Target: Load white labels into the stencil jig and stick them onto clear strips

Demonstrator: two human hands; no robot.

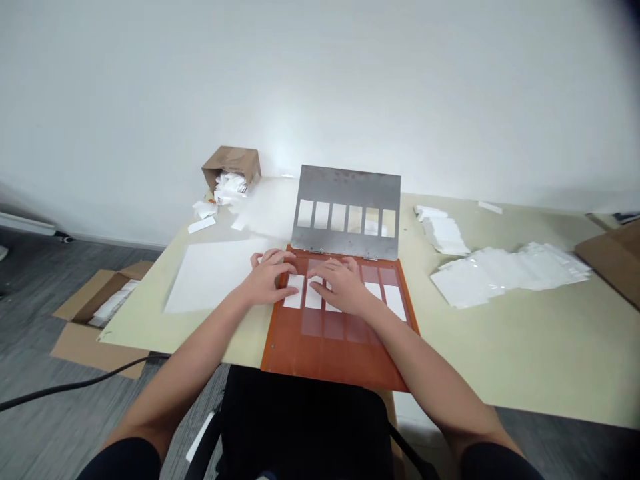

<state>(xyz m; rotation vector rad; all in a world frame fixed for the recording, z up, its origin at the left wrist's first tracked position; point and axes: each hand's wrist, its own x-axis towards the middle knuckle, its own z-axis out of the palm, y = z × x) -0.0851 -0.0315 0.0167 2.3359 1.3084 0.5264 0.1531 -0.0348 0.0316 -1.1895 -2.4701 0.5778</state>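
Observation:
An orange-brown jig board (pixel 330 353) lies at the table's near edge, with a row of white rectangular cards (pixel 395 301) set in its slots. A hinged grey metal plate (pixel 347 183) with several rectangular windows stands tilted up behind it. My left hand (pixel 269 275) rests flat on the board's left end, fingers stretched over the leftmost cards. Beside it, my right hand (pixel 341 285) lies flat with its fingers spread over the middle cards. Neither hand grips anything.
A large white sheet (pixel 215 270) lies left of the board. Plastic sleeves (pixel 505 270) and a stack of white cards (pixel 443 230) lie to the right. A tipped cardboard box (pixel 233 165) spills white pieces at the back left. Another box (pixel 90 313) sits on the floor.

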